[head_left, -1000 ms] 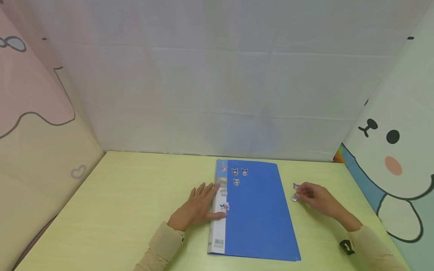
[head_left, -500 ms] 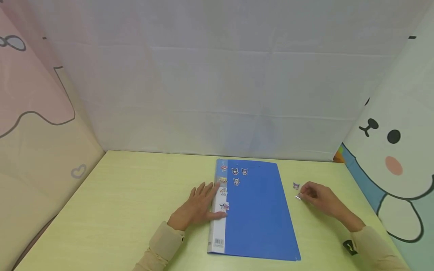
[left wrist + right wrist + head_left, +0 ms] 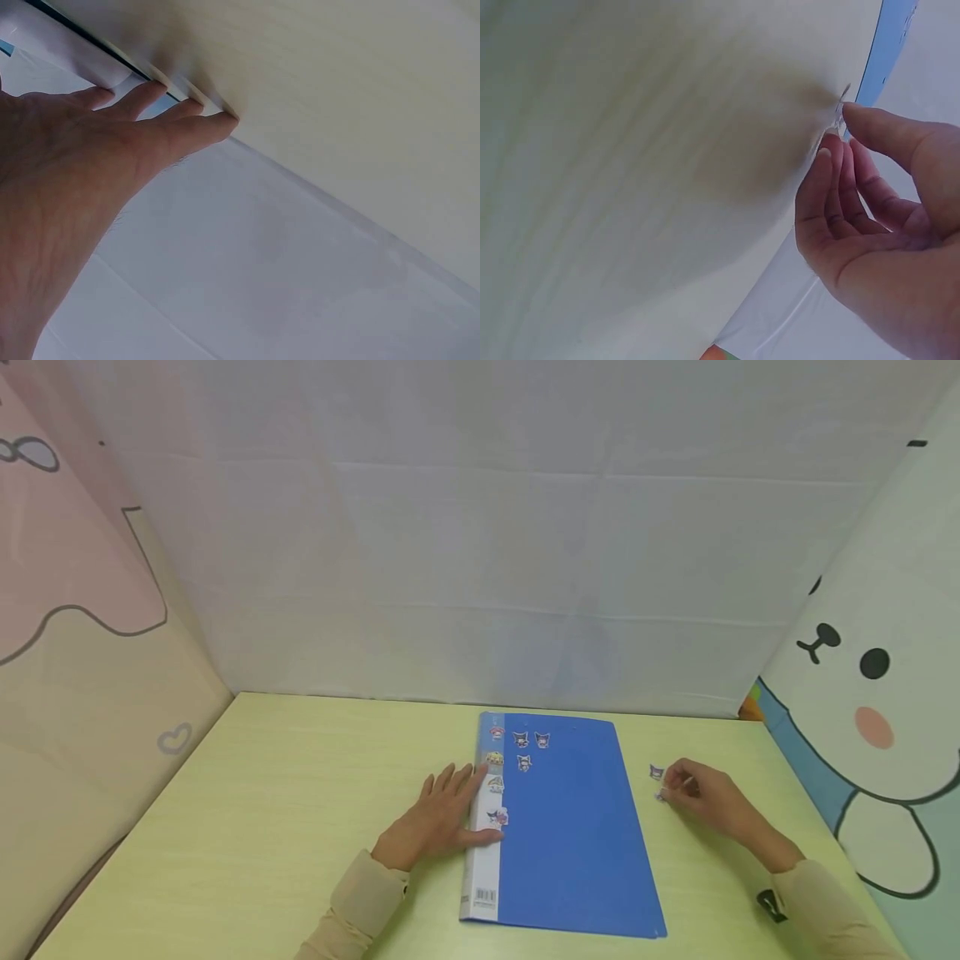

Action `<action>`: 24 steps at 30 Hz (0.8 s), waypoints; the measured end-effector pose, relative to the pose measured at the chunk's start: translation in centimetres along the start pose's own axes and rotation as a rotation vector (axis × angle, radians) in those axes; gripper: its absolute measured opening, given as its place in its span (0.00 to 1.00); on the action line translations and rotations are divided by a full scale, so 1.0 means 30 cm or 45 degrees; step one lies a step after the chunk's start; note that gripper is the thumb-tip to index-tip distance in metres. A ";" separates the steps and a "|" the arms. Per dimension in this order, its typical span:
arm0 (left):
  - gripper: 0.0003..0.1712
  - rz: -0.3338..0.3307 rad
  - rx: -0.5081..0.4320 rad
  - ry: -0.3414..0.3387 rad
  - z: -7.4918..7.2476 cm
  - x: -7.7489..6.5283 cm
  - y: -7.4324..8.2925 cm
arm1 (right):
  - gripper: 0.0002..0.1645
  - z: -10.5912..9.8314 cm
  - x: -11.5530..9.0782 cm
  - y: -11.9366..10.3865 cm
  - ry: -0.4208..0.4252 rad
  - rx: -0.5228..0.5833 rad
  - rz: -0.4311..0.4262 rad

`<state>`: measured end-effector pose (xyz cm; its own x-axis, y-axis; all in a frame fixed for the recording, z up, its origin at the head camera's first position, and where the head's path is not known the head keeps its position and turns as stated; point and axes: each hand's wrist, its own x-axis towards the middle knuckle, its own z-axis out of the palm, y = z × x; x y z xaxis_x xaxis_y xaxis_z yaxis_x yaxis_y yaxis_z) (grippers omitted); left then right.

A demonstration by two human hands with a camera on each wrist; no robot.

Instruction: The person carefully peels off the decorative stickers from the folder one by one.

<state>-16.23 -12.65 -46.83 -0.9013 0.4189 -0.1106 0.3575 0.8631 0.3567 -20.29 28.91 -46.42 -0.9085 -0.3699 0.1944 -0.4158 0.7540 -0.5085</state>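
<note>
On the pale table (image 3: 300, 777), a blue folder (image 3: 570, 852) is lying closed before me, its spine (image 3: 483, 864) on the left. My left hand (image 3: 442, 822) is resting on the spine with fingers spread and nearly straight, gripping nothing. My right hand (image 3: 705, 797), to the right of the folder, is pinching a small sticker (image 3: 662, 795) between thumb and fingers, close to the tabletop; whether its backing is on, I cannot tell. One loose sticker (image 3: 656, 772) is lying just beside those fingertips. As to progress, four spine stickers (image 3: 496, 785) are running down the spine, the lowest overlapping onto the cover, and three cover stickers (image 3: 524, 763) are sitting near the cover's top left. By my judgement, decorating is well under way: seven stickers are showing in place, while the pinched one and the loose one are remaining off the folder.
</note>
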 end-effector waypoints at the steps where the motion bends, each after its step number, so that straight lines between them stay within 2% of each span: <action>1: 0.59 0.001 -0.003 0.001 0.000 0.000 -0.001 | 0.07 0.002 0.003 -0.002 0.005 -0.004 0.002; 13: 0.58 0.012 0.004 0.017 0.000 -0.001 0.000 | 0.06 0.015 0.035 -0.027 0.033 0.014 -0.021; 24: 0.59 0.010 0.010 0.023 0.002 0.001 0.001 | 0.04 0.030 0.066 -0.040 0.004 0.053 -0.051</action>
<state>-16.22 -12.60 -46.89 -0.9026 0.4208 -0.0907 0.3667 0.8620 0.3499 -21.57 26.79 -46.18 -0.8914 -0.3974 0.2180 -0.4497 0.7154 -0.5348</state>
